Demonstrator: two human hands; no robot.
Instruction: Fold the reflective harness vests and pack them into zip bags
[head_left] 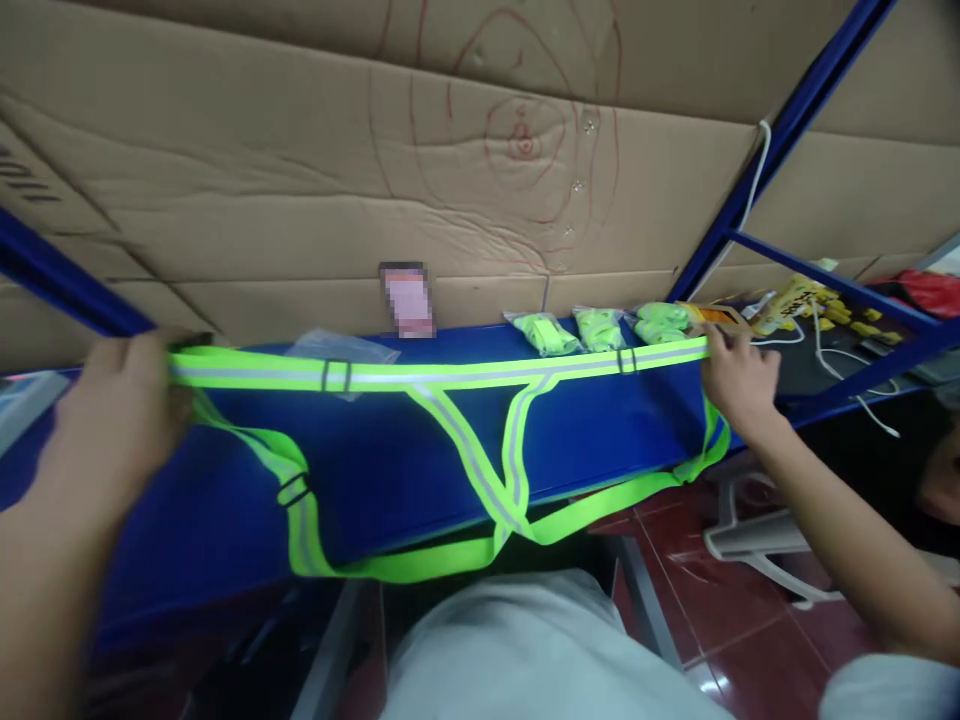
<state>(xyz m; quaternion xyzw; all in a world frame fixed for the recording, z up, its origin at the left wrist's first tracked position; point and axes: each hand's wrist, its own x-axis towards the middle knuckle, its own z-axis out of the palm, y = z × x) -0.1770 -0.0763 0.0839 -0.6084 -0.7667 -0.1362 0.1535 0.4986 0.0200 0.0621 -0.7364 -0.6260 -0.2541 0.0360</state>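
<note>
A neon yellow-green strap harness (450,375) with grey reflective stripes is stretched wide across a blue table (390,470). My left hand (124,410) grips its left end, fingers closed around the band. My right hand (739,375) pinches the right end near a black buckle (626,360). Loops of the strap hang down over the table's front edge. Another black buckle (336,375) sits on the top band.
Several bagged neon straps (600,328) lie at the table's back edge, with an empty clear bag (341,345) and a pink card (409,298). Cardboard sheets (375,150) form the back wall. Blue frame bars (787,120), white cables, yellow items and a white chair (750,540) are on the right.
</note>
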